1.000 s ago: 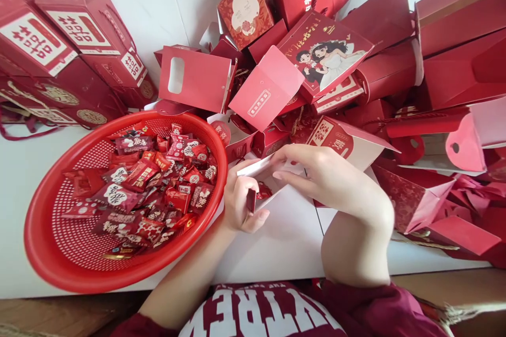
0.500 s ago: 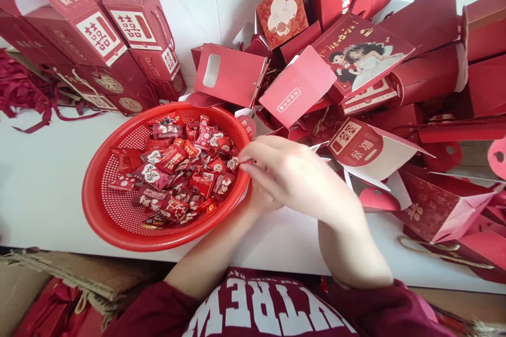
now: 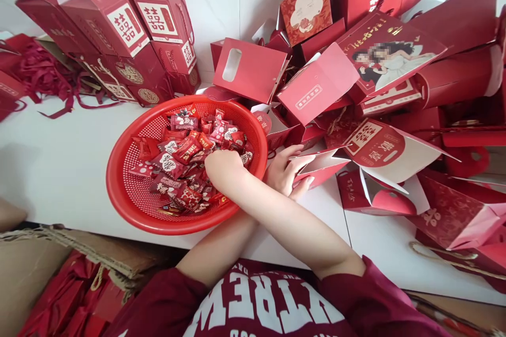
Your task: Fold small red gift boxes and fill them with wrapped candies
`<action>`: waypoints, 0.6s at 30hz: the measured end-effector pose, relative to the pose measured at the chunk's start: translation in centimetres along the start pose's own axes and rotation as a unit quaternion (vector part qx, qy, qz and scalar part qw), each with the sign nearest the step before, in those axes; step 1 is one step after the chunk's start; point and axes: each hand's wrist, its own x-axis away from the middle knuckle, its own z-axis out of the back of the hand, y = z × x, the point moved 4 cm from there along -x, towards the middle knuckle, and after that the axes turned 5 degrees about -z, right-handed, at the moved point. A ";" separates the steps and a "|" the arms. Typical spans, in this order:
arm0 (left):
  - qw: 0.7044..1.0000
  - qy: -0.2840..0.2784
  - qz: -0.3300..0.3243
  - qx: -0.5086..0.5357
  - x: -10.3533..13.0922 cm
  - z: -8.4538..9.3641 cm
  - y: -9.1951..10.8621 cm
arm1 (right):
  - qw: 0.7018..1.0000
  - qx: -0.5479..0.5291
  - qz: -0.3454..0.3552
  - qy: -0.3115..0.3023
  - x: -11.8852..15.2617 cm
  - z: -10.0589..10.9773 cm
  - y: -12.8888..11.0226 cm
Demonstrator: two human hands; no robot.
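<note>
My left hand (image 3: pixel 281 172) grips a small red gift box (image 3: pixel 324 169) by its left side, just right of the basket; the box's top flaps stand up, unclosed. Crossing over my left forearm, my right hand (image 3: pixel 224 167) is down among the wrapped candies (image 3: pixel 174 160). Its fingers are hidden, so I cannot see whether they hold any candy. The candies have red, pink and dark red wrappers and lie heaped in a round red plastic basket (image 3: pixel 118 195) with perforated walls.
Stacked red gift boxes (image 3: pixel 98 16) stand at the back left beside dark red ribbons (image 3: pixel 43 71). A jumbled pile of open red boxes (image 3: pixel 253 71) covers the back and right of the white table (image 3: pixel 71 168). A cardboard carton (image 3: pixel 35 258) with red items sits below the table's front left edge.
My right hand has moved left from the basket's right rim into the candies. The red gift box in my left hand has come into plain sight. The view has shifted slightly.
</note>
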 end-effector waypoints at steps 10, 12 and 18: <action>0.999 -0.017 0.043 0.000 0.0 0.1 0.3 | 0.999 -0.004 -0.018 -0.041 -1.1 -0.8 0.6; 0.999 -0.019 0.042 0.006 0.0 0.1 0.3 | 0.999 -0.001 -0.005 -0.046 -1.0 -0.8 0.5; 0.997 -0.045 0.056 -0.009 0.2 -0.1 -0.1 | 0.999 0.007 -0.004 -0.054 -0.9 -0.9 0.3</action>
